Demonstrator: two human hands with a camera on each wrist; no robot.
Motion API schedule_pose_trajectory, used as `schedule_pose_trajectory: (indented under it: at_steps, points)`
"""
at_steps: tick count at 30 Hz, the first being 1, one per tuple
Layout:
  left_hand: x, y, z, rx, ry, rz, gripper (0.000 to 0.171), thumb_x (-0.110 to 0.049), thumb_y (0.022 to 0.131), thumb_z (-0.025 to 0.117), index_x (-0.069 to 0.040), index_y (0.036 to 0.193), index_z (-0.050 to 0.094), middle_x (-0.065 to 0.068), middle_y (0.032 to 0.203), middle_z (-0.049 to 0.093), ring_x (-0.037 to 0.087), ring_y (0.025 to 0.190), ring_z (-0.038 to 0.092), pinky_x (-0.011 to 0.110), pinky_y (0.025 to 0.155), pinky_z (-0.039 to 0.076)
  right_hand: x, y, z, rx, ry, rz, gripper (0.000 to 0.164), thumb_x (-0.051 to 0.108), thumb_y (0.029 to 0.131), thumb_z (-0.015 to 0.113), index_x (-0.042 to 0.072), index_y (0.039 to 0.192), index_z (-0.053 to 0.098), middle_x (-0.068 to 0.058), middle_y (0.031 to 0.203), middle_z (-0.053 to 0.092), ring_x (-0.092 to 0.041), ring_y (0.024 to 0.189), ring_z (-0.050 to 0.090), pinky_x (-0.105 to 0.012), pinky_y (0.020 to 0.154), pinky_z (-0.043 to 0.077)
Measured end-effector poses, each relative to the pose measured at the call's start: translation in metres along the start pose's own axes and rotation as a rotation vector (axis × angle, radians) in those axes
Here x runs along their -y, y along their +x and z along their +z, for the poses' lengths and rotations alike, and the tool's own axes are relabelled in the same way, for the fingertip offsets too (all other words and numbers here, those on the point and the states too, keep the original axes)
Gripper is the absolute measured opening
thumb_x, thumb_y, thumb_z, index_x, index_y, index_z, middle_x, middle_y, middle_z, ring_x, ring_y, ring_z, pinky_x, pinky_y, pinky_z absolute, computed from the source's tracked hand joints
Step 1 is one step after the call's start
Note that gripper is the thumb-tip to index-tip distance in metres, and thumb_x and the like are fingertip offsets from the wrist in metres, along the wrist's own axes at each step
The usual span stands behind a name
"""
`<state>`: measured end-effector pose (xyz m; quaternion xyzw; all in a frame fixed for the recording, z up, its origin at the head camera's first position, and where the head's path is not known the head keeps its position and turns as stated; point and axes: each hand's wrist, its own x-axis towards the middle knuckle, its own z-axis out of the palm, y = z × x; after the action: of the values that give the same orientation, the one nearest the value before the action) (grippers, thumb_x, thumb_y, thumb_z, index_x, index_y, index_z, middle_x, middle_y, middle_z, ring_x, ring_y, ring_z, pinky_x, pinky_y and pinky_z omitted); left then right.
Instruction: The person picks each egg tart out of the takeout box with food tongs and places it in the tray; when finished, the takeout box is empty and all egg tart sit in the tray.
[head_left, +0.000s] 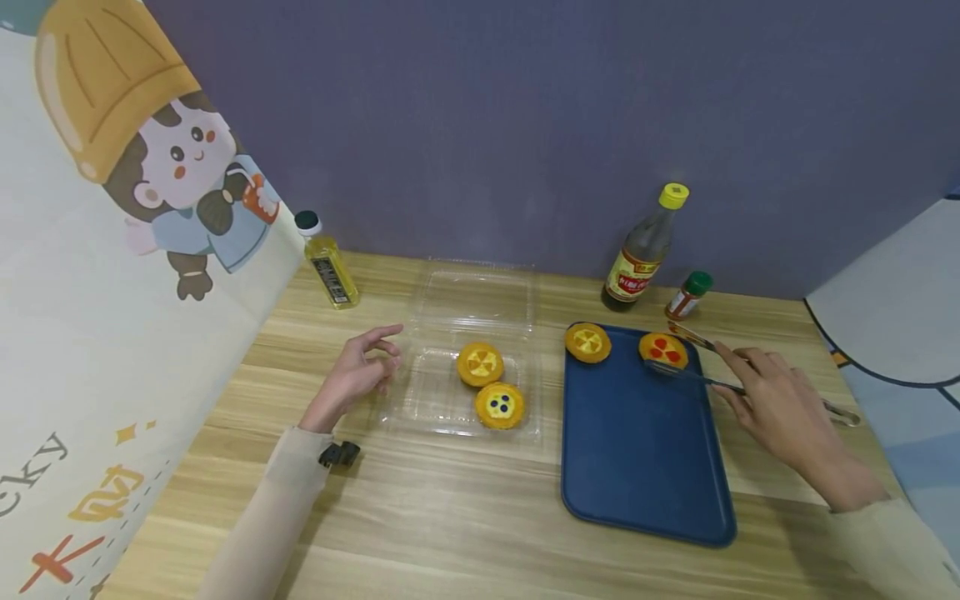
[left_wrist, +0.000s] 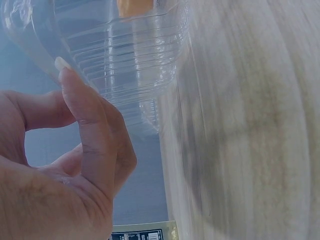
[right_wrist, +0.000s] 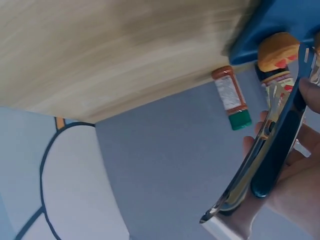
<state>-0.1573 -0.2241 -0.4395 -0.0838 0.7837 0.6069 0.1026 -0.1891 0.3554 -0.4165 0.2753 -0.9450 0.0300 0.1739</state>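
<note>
My right hand (head_left: pixel 783 408) grips a pair of metal tongs (right_wrist: pixel 272 165) with dark handle covers. The tongs' spread tips lie on either side of a tart with red spots (head_left: pixel 663 351), at the far right corner of a blue tray (head_left: pixel 645 450). A tart with a yellow wedge pattern (head_left: pixel 588 342) sits at the tray's far left corner. My left hand (head_left: pixel 358 367) holds nothing, its fingers loosely bent beside a clear plastic container (left_wrist: pixel 125 60). Inside the container are another wedge-patterned tart (head_left: pixel 480 364) and a tart with dark blue dots (head_left: pixel 500 406).
Behind the tray stand a dark sauce bottle (head_left: pixel 637 258) with a yellow cap and a small green-capped jar (head_left: pixel 688 296). An oil bottle (head_left: pixel 330 267) stands at the far left. The container's lid (head_left: pixel 476 298) lies folded back toward the grey-blue wall (head_left: pixel 450 125).
</note>
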Motion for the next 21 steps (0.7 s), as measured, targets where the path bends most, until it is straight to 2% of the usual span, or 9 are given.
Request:
schedule_pose_trajectory:
  at_steps: [9,15,21]
  points:
    - [0.000,0.000,0.001,-0.005,-0.005,0.004,0.068,0.007,0.095,0.058,-0.007,0.159,0.041,0.020,0.125,0.053,0.014,0.070,0.058,0.024,0.052,0.052,0.024,0.016,-0.014,-0.050,0.001,-0.092,0.072,0.017,0.085,0.084,0.005,0.150,0.055,-0.021,0.115,0.068,-0.040,0.093,0.065,-0.053,0.060,0.051]
    - [0.001,0.000,0.002,-0.006,0.004,-0.001,0.068,0.007,0.095,0.058,-0.007,0.159,0.041,0.020,0.126,0.052,0.013,0.069,0.057,0.023,0.053,0.053,0.047,0.032,-0.018,-0.046,0.015,-0.135,0.068,0.017,0.087,0.083,0.004,0.148,0.056,-0.021,0.119,0.068,-0.041,0.101,0.065,-0.055,0.071,0.055]
    - [0.001,0.001,0.001,-0.007,0.003,0.002,0.068,0.007,0.095,0.059,-0.007,0.159,0.041,0.020,0.126,0.053,0.015,0.070,0.058,0.023,0.053,0.053,0.075,0.055,-0.017,-0.054,0.085,-0.153,0.072,0.017,0.085,0.085,0.009,0.151,0.055,-0.017,0.123,0.069,-0.038,0.106,0.065,-0.056,0.077,0.056]
